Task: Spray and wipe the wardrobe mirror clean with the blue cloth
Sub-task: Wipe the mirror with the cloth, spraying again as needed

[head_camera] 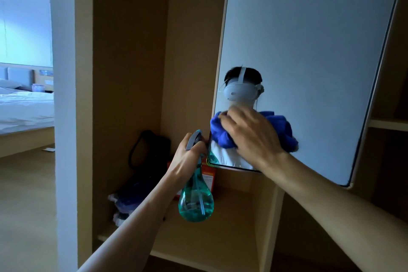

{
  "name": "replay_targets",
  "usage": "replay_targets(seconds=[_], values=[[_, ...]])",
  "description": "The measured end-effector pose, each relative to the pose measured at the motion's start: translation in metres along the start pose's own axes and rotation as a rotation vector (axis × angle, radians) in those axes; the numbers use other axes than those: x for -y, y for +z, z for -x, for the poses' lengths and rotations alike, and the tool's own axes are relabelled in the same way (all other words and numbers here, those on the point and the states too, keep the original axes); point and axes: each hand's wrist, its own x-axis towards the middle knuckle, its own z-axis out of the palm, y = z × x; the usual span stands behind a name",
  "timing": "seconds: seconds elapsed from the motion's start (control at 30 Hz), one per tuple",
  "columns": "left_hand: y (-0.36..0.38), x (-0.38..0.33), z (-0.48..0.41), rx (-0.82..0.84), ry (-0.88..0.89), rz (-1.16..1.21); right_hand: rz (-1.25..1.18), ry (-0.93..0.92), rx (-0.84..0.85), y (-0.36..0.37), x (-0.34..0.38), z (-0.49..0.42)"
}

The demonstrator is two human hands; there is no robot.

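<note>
Left hand: fingers curled round the neck of the spray bottle.
Right hand: fingers spread, pressing the bunched blue cloth against the lower left of the mirror.

The wardrobe is made of light brown wood, and it is dim inside. It has a flat shelf low down and another small shelf at the right edge. A white wall stands just beside the wardrobe's left side. Past that wall is a bedroom with a bed in white sheets and a grey padded headboard. The far wall glows pale blue with light. The floor is light brown.
</note>
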Motion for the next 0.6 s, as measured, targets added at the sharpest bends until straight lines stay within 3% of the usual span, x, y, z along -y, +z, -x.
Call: replay_targets(seconds=[0.1, 0.6], values=[[0.0, 0.006, -0.004, -0.005, -0.003, 0.008, 0.043, 0.048, -0.086, -0.007, -0.011, -0.014], [-0.002, 0.016, -0.01, -0.037, -0.004, -0.029, -0.067, -0.082, 0.127, 0.027, 0.036, 0.036]])
